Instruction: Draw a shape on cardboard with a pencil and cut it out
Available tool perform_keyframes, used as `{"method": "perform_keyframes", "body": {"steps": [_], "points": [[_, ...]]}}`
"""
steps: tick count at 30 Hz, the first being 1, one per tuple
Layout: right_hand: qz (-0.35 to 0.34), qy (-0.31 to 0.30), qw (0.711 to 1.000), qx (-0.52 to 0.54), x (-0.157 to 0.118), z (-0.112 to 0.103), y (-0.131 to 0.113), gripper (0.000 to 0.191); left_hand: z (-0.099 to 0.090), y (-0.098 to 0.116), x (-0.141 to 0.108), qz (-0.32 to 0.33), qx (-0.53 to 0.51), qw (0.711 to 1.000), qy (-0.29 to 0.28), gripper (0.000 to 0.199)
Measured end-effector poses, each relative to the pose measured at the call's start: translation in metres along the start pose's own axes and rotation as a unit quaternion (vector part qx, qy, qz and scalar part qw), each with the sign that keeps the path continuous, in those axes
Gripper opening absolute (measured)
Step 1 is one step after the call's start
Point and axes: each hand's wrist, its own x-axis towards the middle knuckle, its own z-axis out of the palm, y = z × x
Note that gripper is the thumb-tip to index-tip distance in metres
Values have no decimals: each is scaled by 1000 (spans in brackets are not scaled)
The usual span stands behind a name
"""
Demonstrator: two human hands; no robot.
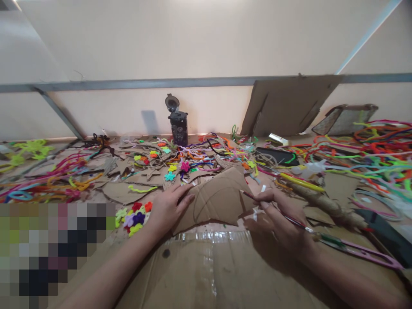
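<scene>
A piece of brown cardboard [217, 199] with curved pencil-like lines drawn on it lies in front of me. My left hand [172, 208] rests on its left edge, thumb and fingers pressed on the board. At its right edge, my right hand [283, 216] is closed around a slim dark red pen [294, 222], whose end sits near the cardboard. Beyond that hand lies a pink-handled cutter [370, 253]. Colourful felt flowers [137, 219] are heaped left of my left hand.
A dark bottle [179, 128] with its lid up stands at the back. Coloured pipe cleaners [370, 146] spread at right, and more [61, 171] at left. A cardboard sheet [289, 105] leans on the wall. A rope-wrapped roll [328, 204] lies right, beside a dark phone-like object [386, 231].
</scene>
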Motion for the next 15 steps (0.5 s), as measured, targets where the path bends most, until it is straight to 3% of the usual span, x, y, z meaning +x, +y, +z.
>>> {"method": "perform_keyframes", "body": {"steps": [8, 15], "points": [[-30, 15, 999, -8, 4, -5, 0, 16, 1, 0, -1, 5, 2, 1000, 12, 34], [24, 27, 999, 34, 3, -14, 7, 14, 1, -2, -1, 1, -3, 1000, 9, 35]]}}
